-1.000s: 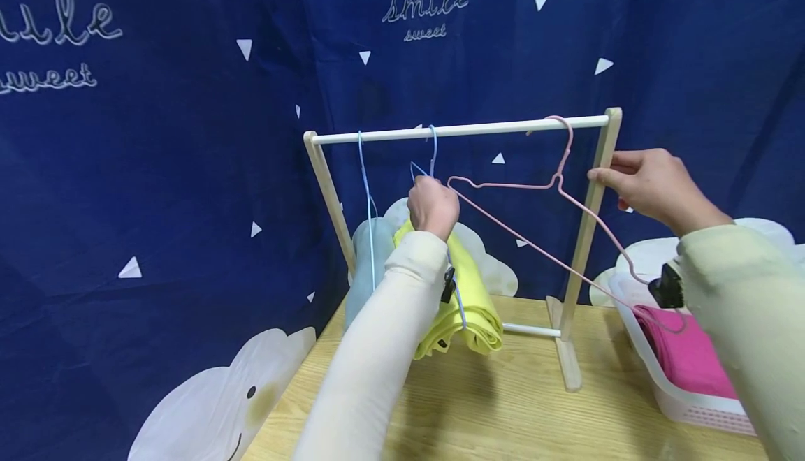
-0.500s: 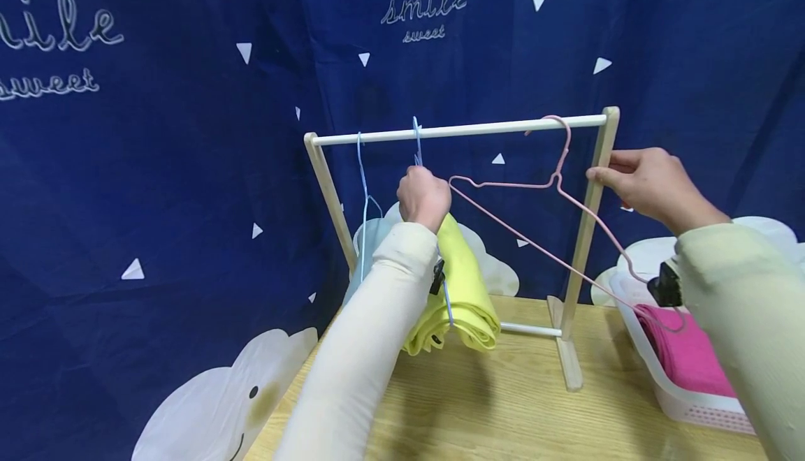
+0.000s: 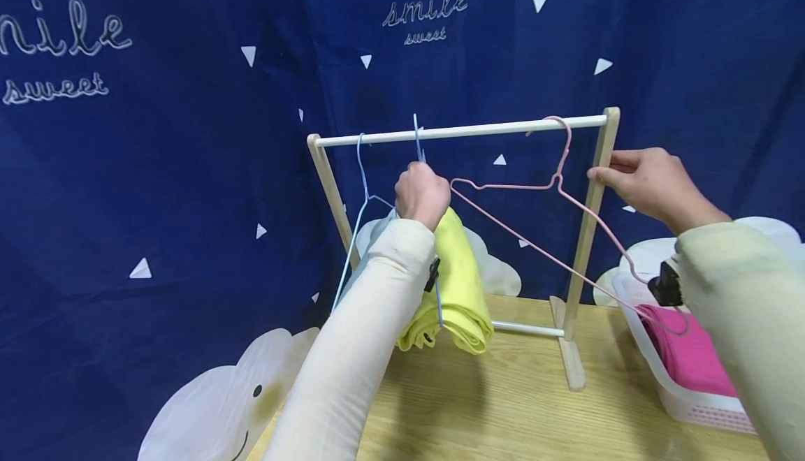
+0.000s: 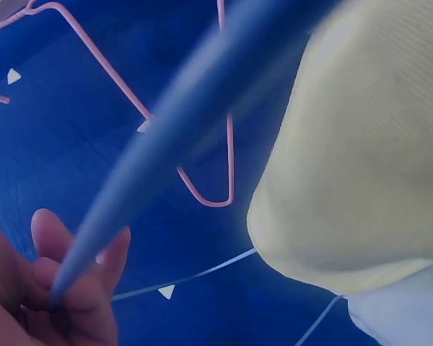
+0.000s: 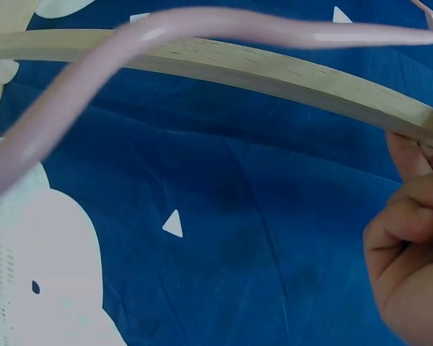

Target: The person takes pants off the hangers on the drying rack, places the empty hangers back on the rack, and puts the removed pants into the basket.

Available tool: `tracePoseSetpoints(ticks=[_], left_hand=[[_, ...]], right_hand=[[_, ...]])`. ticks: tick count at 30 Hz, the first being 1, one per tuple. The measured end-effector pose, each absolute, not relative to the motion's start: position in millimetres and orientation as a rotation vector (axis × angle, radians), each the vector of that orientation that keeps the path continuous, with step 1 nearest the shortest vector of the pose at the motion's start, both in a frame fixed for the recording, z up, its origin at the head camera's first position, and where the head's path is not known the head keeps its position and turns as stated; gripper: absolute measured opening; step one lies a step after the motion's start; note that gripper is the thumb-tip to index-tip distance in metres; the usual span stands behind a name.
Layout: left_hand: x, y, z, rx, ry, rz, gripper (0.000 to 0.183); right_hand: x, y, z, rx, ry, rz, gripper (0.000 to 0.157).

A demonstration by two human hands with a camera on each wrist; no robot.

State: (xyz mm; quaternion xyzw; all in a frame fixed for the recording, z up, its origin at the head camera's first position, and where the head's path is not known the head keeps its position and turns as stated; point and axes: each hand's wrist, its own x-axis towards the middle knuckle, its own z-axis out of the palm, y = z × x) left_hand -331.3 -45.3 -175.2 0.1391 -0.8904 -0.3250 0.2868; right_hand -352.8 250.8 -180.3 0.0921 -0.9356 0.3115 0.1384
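My left hand (image 3: 423, 194) grips a blue hanger (image 3: 439, 306) near its neck, below the white rail (image 3: 497, 128). Folded yellow cloth (image 3: 464, 286) hangs over that hanger; its hook stands right at the rail, the tip above it. In the left wrist view, the curled fingers (image 4: 65, 288) wrap the blue wire (image 4: 151, 151). On the rail's left end hangs a light-blue hanger (image 3: 354, 237) with pale-blue cloth, partly hidden by my arm. My right hand (image 3: 654, 185) pinches the rack's right wooden post (image 3: 588, 251) between thumb and fingers, also seen in the right wrist view.
A bare pink hanger (image 3: 558, 177) hangs on the rail's right end, its lower corner close to my right sleeve. On the wooden table (image 3: 522, 398), a white basket (image 3: 660, 390) at right holds folded magenta cloth (image 3: 698, 356). A blue curtain (image 3: 189, 167) stands behind.
My left hand has moved left and slightly up with the blue hanger and yellow cloth. The light-blue hanger has swung round, its lower end now further left. My right hand stays on the post.
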Motion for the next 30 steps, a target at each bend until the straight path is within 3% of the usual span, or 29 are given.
tracePoseSetpoints(ticks=[30], left_hand=[[-315,-60,-180,0.119,-2.682,-0.609,0.017]], right_hand=[[-355,251,-180,0.259,-2.721,0.889,0.083]])
